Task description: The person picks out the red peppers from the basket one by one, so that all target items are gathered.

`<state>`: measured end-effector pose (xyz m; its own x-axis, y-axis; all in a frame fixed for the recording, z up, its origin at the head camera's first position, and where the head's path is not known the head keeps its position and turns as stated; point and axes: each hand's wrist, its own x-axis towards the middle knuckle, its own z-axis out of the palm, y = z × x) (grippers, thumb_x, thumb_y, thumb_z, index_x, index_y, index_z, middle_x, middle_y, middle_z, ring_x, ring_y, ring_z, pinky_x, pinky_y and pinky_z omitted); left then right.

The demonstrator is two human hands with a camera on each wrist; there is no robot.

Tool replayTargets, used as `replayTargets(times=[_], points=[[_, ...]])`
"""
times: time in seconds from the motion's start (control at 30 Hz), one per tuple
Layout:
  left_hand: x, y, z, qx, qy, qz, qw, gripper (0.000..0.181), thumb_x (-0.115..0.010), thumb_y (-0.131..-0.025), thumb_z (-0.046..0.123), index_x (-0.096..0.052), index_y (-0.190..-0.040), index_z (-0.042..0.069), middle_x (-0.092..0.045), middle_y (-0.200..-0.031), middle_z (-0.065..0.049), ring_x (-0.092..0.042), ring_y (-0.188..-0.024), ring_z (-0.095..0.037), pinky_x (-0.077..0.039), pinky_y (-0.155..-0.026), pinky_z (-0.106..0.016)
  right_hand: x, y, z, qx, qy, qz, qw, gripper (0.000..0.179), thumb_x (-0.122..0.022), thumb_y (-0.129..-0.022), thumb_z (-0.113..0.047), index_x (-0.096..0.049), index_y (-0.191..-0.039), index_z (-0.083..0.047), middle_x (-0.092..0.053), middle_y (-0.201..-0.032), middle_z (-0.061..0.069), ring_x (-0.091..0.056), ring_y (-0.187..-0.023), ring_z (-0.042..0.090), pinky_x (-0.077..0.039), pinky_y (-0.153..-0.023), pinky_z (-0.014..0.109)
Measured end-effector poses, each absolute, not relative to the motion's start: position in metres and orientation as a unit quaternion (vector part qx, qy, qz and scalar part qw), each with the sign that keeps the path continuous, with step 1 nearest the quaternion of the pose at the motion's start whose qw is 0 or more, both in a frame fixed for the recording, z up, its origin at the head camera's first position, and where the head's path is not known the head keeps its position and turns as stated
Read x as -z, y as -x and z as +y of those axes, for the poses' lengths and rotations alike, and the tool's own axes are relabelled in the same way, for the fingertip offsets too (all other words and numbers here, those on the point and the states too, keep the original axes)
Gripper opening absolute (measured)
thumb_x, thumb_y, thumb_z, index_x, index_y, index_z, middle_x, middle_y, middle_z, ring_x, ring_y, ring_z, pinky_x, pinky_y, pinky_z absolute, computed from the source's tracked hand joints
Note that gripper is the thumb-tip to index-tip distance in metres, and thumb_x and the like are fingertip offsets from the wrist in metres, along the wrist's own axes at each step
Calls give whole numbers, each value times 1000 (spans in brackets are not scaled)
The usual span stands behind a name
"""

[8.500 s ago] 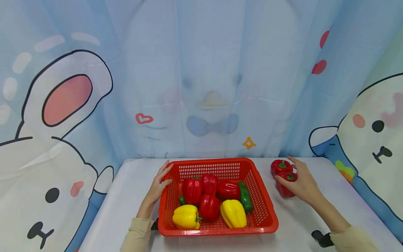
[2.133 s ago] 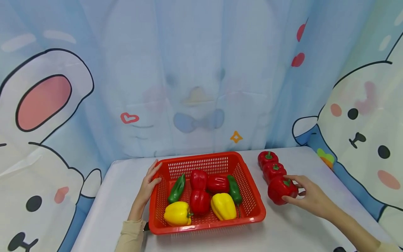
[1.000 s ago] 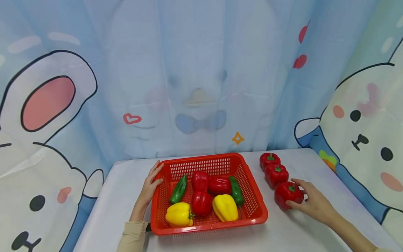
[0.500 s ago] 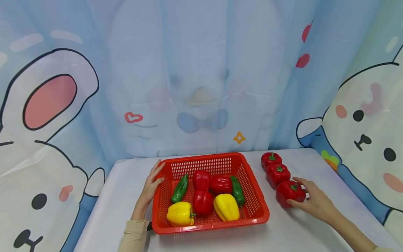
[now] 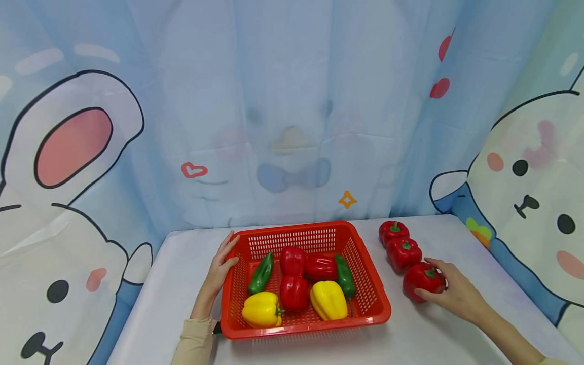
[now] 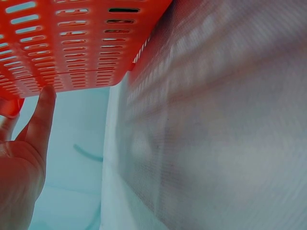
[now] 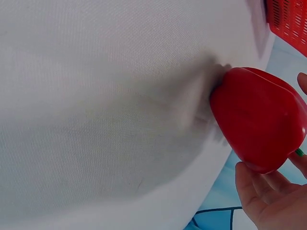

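Right hand (image 5: 458, 293) grips red pepper (image 5: 421, 284), two peppers (image 5: 403, 256) just beyond; left hand (image 5: 218, 272), fingers apart, touches basket (image 5: 310, 331) to its right.

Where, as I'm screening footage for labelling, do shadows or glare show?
Left wrist: the rectangular red plastic basket casts a reddish, streaky shadow on the white cloth tabletop; right wrist: a soft-edged grey shadow spreads beside the rounded, glossy red bell pepper; head: glints on the shiny red peppers inside the basket.
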<state>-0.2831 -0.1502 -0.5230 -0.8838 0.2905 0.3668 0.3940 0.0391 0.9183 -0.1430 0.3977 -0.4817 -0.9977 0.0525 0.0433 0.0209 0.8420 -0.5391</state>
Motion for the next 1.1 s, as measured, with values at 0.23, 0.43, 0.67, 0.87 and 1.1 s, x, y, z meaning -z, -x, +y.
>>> replayTargets(times=[0.23, 0.43, 0.67, 0.87, 1.1], points=[[522, 283, -150, 651, 231, -722, 40, 53, -47, -96, -3, -40, -148, -2, -14, -162, -21, -12, -148, -36, -33, -99, -10, 481, 144, 400, -281, 21, -959, 26, 97, -86, -72, -40, -36, -140, 7, -43, -127, 37, -46, -109, 53, -58, -68, 49], [522, 283, -150, 653, 233, -720, 40, 52, -47, -96, -3, -41, -148, -2, -15, -162, -19, -13, -147, -36, -34, -99, -10, 479, 145, 400, -278, 24, -960, 34, 94, -86, -73, -37, -37, -140, 7, -44, -125, 36, -47, -107, 51, -58, -67, 48], [524, 284, -150, 651, 232, -722, 39, 52, -47, -96, -2, -40, -148, -2, -15, -163, -18, -14, -147, -36, -34, -99, -11, 481, 146, 400, -257, 38, -964, 51, 94, -88, -69, -38, -40, -136, 8, -45, -122, 37, -47, -107, 54, -58, -66, 50], [524, 284, -150, 647, 227, -727, 37, 52, -47, -97, -1, -41, -148, -1, -14, -163, -18, -13, -148, -36, -33, -100, -12, 481, 150, 398, -245, 43, -967, 59, 99, -88, -67, -44, -41, -136, 7, -43, -123, 37, -46, -107, 54, -57, -65, 52], [519, 282, -148, 638, 217, -738, 39, 53, -47, -96, -7, -40, -148, -4, -14, -162, -21, -10, -148, -37, -27, -99, -8, 482, 150, 395, -247, 60, -966, 53, 105, -85, -65, -56, -40, -138, 5, -43, -128, 37, -48, -108, 53, -58, -64, 48]])
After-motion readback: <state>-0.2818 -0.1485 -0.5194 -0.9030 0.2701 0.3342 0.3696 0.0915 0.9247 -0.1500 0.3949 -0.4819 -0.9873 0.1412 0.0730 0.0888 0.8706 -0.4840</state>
